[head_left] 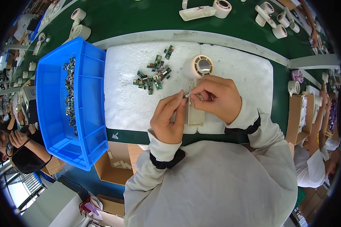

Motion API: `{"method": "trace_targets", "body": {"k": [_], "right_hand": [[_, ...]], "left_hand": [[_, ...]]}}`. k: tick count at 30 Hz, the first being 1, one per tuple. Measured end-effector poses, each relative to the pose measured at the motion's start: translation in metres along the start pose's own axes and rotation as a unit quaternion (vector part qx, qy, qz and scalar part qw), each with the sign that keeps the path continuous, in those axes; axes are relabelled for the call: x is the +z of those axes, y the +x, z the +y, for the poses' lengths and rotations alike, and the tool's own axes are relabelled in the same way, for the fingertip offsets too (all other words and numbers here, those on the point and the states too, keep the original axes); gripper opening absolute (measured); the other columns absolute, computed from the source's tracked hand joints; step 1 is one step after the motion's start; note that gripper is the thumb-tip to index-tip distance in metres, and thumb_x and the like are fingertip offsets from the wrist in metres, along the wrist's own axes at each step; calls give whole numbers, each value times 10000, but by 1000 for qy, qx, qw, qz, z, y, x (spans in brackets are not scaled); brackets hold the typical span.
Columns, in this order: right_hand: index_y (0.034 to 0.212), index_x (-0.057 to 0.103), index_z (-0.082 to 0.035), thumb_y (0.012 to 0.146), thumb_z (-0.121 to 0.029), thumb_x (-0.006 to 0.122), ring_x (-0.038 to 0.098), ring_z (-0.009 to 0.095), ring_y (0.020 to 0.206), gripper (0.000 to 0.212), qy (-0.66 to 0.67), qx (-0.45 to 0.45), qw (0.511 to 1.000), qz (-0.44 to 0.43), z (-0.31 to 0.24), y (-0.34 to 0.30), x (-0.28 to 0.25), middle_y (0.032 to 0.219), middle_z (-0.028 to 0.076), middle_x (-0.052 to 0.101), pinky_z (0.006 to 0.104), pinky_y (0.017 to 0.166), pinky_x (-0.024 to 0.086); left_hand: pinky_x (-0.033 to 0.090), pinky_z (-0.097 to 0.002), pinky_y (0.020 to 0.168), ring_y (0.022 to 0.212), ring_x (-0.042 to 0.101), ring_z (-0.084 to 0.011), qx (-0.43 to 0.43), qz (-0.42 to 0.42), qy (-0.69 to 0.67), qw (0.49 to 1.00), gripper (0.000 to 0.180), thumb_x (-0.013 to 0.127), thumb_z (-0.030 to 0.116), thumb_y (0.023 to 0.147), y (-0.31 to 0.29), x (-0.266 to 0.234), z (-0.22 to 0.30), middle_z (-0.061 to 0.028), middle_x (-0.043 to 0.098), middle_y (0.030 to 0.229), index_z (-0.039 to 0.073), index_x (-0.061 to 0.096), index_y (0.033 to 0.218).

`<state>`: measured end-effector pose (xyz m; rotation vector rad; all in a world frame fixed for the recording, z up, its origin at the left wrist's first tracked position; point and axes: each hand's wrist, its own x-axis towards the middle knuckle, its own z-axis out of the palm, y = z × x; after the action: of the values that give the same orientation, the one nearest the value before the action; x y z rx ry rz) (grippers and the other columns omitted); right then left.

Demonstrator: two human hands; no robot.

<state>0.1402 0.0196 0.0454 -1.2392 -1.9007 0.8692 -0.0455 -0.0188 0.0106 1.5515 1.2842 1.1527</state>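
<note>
Between thumb and fingertips, my left hand [167, 120] pinches a small green circuit board [186, 96]. My right hand [221, 97] is closed in a pinch right beside the board's edge; whatever is between its fingertips is too small to make out. Under both hands lies a cream-white handheld fan body, with its round head [193, 67] at the far end and its long handle shell [196, 118] toward me. A thin loop of pale wire shows near the top of the handle. Several loose green circuit boards [152, 77] are scattered on the white foam mat [121, 106] to the left.
A blue plastic bin [93, 125] with more circuit boards stands left of the mat. Beyond a pale rail [155, 36], more fan parts [197, 13] sit on the green table. Cardboard boxes [115, 172] are below the table edge, and co-workers sit at both sides.
</note>
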Motion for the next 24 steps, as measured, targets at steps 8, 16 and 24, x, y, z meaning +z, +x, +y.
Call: {"method": "trace_targets", "body": {"k": [8,16,24], "right_hand": [[905,709,-10,831,-12,757,484,59,613,88,108,131,985,39,-9,-12,10,698,3,558,236,558,406],[910,705,-5,830,-37,784,504,57,604,117,139,113,981,76,-5,-16,23,672,9,561,239,558,420],[920,726,-24,830,-57,798,499,79,581,120,122,92,986,60,1,-12,18,663,11,557,245,545,418]], "left_hand": [[563,-324,794,947,701,-283,76,51,102,991,351,650,-95,923,-7,10,9,-167,667,1131,-9,688,1261],[568,-358,793,972,686,-338,121,41,178,976,400,627,-114,911,-10,9,8,-203,629,1162,-31,651,1301],[564,-363,809,978,689,-336,104,39,175,978,366,631,-99,922,-5,6,17,-201,647,1156,-32,664,1280]]}}
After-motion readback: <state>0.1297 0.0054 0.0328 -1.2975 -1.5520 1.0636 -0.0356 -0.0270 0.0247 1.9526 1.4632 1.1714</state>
